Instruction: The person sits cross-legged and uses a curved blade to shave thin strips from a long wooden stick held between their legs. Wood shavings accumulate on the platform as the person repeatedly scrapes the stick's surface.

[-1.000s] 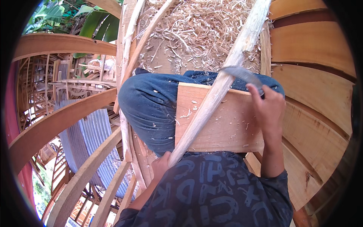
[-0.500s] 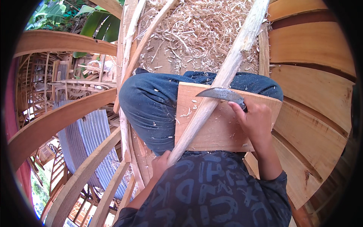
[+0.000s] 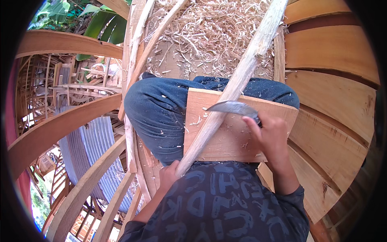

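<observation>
My right hand (image 3: 270, 131) is closed round the dark handle of a curved knife (image 3: 232, 108), whose grey blade lies across a long pale wooden pole (image 3: 242, 76). The pole slants from my waist up past my knees to the far right, its upper part peeled and rough with a knot. At its near end my left hand (image 3: 169, 172) grips the wood, close against my shirt; some fingers are hidden. Under the pole a flat square board (image 3: 266, 139) rests on my lap, dotted with small shavings.
Curled wood shavings (image 3: 225, 36) cover the plank floor beyond my crossed legs. Thin wooden strips (image 3: 155, 34) lean at the left, beside an open slatted railing (image 3: 88, 187). Wide overlapping boards (image 3: 330, 97) form a wall close on my right. Corrugated sheets (image 3: 96, 145) lie below, outside the railing.
My right hand and the knife have moved slightly down along the pole, toward me. The left hand keeps its hold on the near end.
</observation>
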`<state>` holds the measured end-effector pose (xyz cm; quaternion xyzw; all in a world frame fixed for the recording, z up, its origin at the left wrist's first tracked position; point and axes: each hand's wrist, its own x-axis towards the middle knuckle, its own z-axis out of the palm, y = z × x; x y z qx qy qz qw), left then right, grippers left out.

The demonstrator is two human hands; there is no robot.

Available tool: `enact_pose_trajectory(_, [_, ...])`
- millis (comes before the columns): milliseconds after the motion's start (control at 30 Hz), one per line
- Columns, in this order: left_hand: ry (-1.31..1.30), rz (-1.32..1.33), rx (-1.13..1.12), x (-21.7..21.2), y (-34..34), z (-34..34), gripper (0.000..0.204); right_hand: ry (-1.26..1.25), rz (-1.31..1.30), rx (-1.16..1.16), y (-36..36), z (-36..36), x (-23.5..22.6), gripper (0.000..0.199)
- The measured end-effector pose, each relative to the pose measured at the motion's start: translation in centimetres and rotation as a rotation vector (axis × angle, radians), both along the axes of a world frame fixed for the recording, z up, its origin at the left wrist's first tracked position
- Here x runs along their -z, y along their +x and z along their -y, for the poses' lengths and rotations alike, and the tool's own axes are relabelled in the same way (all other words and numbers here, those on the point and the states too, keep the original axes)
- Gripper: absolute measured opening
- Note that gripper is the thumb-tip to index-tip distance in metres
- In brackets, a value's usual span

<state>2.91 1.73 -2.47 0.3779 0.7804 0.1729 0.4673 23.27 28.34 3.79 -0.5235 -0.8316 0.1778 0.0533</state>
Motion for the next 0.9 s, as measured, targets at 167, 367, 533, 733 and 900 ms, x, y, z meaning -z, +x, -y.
enact_pose_trajectory(167, [-0.029, -0.016, -0.019, -0.3, 0.1, 0.0, 0.044, -0.102, 0.079, -0.041, -1.5, 0.4, 0.2, 0.046])
enact_pose_trajectory(367, [0.003, -0.076, 0.025, -0.4, 0.1, 0.0, 0.048, 0.205, 0.073, 0.252, 1.6, -5.0, 0.5, 0.051])
enact_pose_trajectory(533, [-0.010, -0.068, 0.009, -0.4, 0.3, -0.1, 0.050, 0.079, 0.032, 0.294, 2.2, -4.1, -1.3, 0.051])
enact_pose_trajectory(733, [-0.055, -0.050, -0.001, -0.8, 0.1, -0.3, 0.051, -0.151, 0.049, -0.084, -1.2, 1.2, 0.1, 0.048])
enact_pose_trajectory(900, [-0.083, -0.057, 0.028, -1.2, 0.1, -0.8, 0.051, -0.028, 0.032, -0.067, -0.6, -0.3, 0.8, 0.052])
